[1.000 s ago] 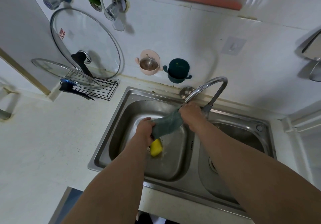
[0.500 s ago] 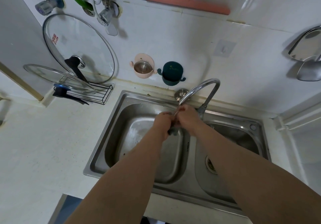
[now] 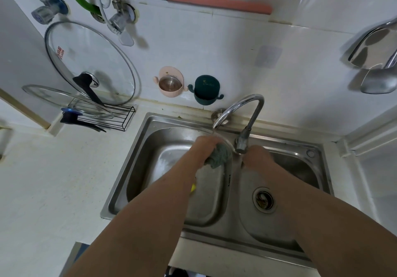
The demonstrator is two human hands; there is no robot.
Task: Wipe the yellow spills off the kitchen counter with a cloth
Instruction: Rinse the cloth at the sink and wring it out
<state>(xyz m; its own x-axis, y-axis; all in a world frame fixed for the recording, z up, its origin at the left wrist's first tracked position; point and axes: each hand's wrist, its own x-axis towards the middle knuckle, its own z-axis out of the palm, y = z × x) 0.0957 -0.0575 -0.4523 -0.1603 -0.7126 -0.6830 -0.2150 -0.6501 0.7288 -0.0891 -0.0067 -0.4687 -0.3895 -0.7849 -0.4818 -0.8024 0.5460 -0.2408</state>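
My left hand (image 3: 204, 149) is shut on a bunched grey-green cloth (image 3: 220, 157) over the left basin of the steel double sink (image 3: 137, 152). The cloth is just left of the tap's spray head (image 3: 241, 143), from which a thin stream of water (image 3: 237, 169) falls. My right hand (image 3: 256, 158) is just right of that stream, apart from the cloth, with its fingers curled down and out of sight. A small yellow object (image 3: 193, 188) peeks out beside my left forearm in the left basin. The pale counter (image 3: 53, 180) to the left shows no yellow spill.
Two glass lids (image 3: 90, 61) lean on a black wire rack (image 3: 116, 117) at the back left. A pink cup (image 3: 170, 83) and a dark green cup (image 3: 207, 90) hang on the tiled wall. Steel ladles (image 3: 373, 61) hang at the right. The right basin has a drain strainer (image 3: 263, 199).
My hands were together on the cloth under the tap. My right hand has since come off it and moved right, while my left hand keeps the cloth bunched.
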